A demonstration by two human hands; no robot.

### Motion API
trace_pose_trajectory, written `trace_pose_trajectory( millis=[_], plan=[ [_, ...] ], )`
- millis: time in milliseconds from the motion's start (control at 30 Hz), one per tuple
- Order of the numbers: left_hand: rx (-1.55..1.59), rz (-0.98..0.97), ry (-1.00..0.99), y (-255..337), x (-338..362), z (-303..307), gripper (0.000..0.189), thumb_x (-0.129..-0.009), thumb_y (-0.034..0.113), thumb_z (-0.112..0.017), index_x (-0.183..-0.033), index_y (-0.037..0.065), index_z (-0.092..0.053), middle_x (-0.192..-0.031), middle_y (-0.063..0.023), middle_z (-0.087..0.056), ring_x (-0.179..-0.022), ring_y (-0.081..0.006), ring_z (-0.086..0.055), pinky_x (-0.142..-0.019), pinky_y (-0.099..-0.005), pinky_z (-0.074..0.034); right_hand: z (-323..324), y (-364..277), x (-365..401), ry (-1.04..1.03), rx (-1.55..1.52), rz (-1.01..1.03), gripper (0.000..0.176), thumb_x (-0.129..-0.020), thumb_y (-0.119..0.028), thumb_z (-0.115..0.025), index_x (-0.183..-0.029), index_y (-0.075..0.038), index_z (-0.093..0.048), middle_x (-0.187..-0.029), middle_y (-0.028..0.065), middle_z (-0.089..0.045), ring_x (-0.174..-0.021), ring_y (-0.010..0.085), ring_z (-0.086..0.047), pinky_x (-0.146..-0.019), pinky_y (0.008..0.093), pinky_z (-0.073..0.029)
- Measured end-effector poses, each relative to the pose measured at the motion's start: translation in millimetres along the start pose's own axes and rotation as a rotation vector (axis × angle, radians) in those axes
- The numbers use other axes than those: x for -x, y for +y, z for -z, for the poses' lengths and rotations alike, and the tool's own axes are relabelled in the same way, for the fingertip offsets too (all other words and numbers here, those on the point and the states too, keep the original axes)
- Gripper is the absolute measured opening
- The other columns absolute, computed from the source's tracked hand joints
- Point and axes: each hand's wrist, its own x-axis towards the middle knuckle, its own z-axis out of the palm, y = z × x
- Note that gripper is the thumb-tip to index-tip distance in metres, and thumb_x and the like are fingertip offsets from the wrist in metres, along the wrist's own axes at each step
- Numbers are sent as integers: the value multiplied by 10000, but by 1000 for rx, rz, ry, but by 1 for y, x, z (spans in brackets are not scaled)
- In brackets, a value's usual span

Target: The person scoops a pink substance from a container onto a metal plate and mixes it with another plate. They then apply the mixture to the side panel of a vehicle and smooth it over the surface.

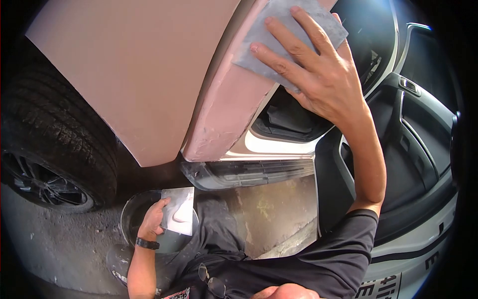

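Note:
My right hand (pixel 311 65) reaches up to the car body with its fingers spread over a thin grey rectangular sheet (pixel 249 60), which looks like a flat spreader. The sheet lies against a pink-coated door-frame edge (pixel 234 97) with rough, uneven patches lower down. My thumb is mostly hidden at the sheet's lower edge. Low on the left, my left hand (pixel 153 219) grips a shiny rectangular plate (pixel 183 224) by its side. Pale smears or reflections show on that plate. Beneath it is a dark round bucket (pixel 127 212), its contents mostly hidden.
A large tyre (pixel 59 129) stands at left beside the pinkish body panel (pixel 134 65). A black side step (pixel 249 173) runs below the door opening. At right the open car door (pixel 413 129) hangs close to my right arm. Concrete ground (pixel 274 209) lies underneath.

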Motion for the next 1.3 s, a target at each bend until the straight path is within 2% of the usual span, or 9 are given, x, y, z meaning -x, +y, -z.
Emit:
trace_pose_trajectory(
  millis=[33,100,167,267,367,567,767,867,1300],
  plan=[
    [1,-4,-2,-1,0,1,369,-987,251,-511,-1196,-39,-604,-1074,-104,-687,-902,-219,-689,-777,-353,-564,5,-1,1,-34,-21,-9,957,-858,-557,-622,-1586,-293,-60,-1654,125,32,-1513,365,38,-1156,671,-75],
    [1,-10,-8,-1,1,4,370,-988,242,-508,-1201,-46,-600,-1078,-111,-684,-909,-219,-688,-783,-350,-564,5,-8,1,43,-97,-83,795,-804,-467,-646,-1478,-318,-251,-1577,73,-154,-1455,347,-125,-1077,606,-222],
    [37,-2,-16,-4,-2,6,363,-992,235,-502,-1199,-47,-597,-1072,-114,-684,-907,-222,-689,-782,-354,-568,-7,-23,1,270,-202,-214,582,-706,-189,-724,-1266,-334,-654,-1424,-25,-539,-1343,293,-470,-927,459,-509],
    [29,25,-2,3,4,0,351,-995,229,-495,-1194,-43,-594,-1062,-120,-684,-905,-227,-690,-782,-363,-573,-29,-24,19,334,-256,-215,507,-792,-258,-686,-1287,-347,-623,-1419,-38,-530,-1345,261,-458,-969,524,-498],
    [13,40,19,5,7,-6,341,-997,230,-492,-1186,-36,-594,-1057,-118,-683,-902,-230,-689,-780,-374,-576,-44,-30,35,328,-241,-227,494,-810,-246,-677,-1290,-345,-624,-1433,-37,-522,-1347,267,-456,-916,476,-535],
    [33,55,41,1,2,-5,335,-999,238,-493,-1178,-26,-599,-1065,-104,-682,-921,-229,-682,-799,-384,-572,-63,-31,61,328,-267,-225,447,-831,-235,-653,-1266,-339,-643,-1425,-33,-530,-1356,282,-443,-1002,550,-477],
    [53,12,-16,-2,0,0,342,-997,239,-496,-1193,-21,-598,-1081,-104,-679,-939,-232,-678,-814,-383,-563,-36,-29,78,222,-258,-289,593,-691,-248,-763,-1265,-334,-645,-1427,-9,-528,-1368,290,-428,-1091,669,-318],
    [34,3,-28,-1,-4,1,349,-999,244,-494,-1188,-32,-594,-1056,-120,-692,-902,-249,-695,-799,-392,-577,-1,-29,56,255,-343,-322,676,-613,-255,-803,-1265,-332,-644,-1425,-5,-528,-1366,288,-429,-1092,674,-308],
    [34,-6,-54,1,-1,0,357,-988,240,-504,-1189,-42,-592,-1067,-122,-692,-899,-254,-699,-796,-391,-581,-3,-31,-1,324,-244,-281,674,-617,-381,-797,-1266,-334,-622,-1378,-30,-531,-1347,246,-433,-1086,616,-356]
  ],
)
